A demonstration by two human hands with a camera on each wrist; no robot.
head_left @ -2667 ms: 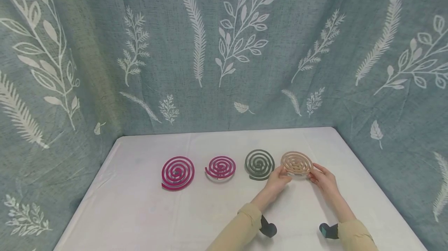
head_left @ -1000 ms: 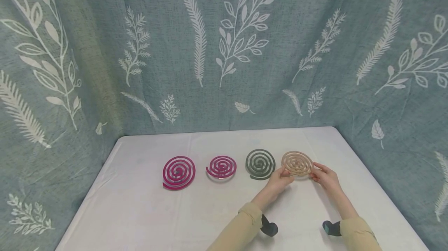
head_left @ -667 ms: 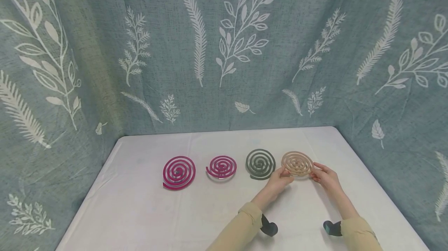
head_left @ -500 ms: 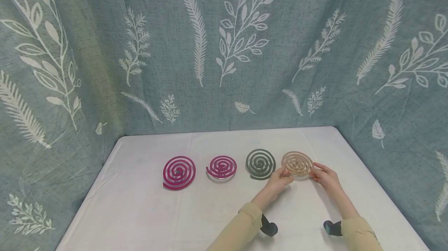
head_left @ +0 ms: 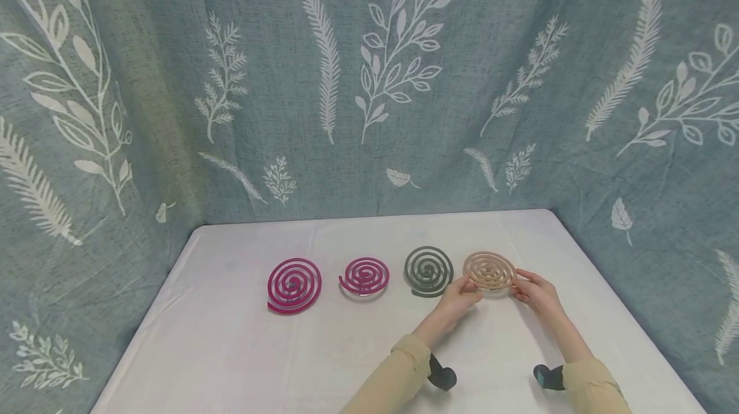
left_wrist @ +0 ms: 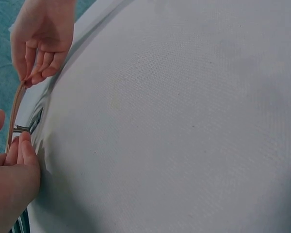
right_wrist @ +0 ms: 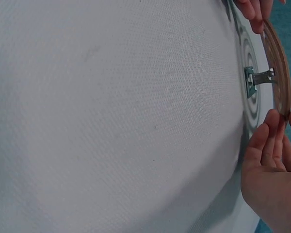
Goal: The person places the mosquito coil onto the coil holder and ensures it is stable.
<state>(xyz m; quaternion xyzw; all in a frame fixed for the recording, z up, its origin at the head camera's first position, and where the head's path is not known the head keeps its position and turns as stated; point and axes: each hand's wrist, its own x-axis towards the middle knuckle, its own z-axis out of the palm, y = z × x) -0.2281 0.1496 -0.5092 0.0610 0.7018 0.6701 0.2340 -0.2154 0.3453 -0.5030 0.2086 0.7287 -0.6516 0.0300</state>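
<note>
A tan mosquito coil (head_left: 489, 271) is held level, close over the right part of the white table. My left hand (head_left: 458, 301) pinches its near left edge between thumb and fingers. At its right edge, my right hand (head_left: 538, 295) pinches the rim in the same way. Under the coil, the right wrist view shows a small metal stand (right_wrist: 263, 76), its upright reaching the coil's underside. The left wrist view shows the coil (left_wrist: 14, 111) edge-on between both hands, with the stand's metal (left_wrist: 23, 128) below it.
To the left of the tan coil lies a dark green coil (head_left: 428, 271). Farther left are a smaller magenta coil (head_left: 364, 276) and a larger magenta coil (head_left: 294, 285), in a row. Blue-green leaf-patterned cloth (head_left: 346, 176) hangs behind and beside the white table (head_left: 242, 362).
The far edge of the tan coil has dipped slightly, so it lies a little flatter. Both hands keep their hold at nearly the same place. The other coils have not moved.
</note>
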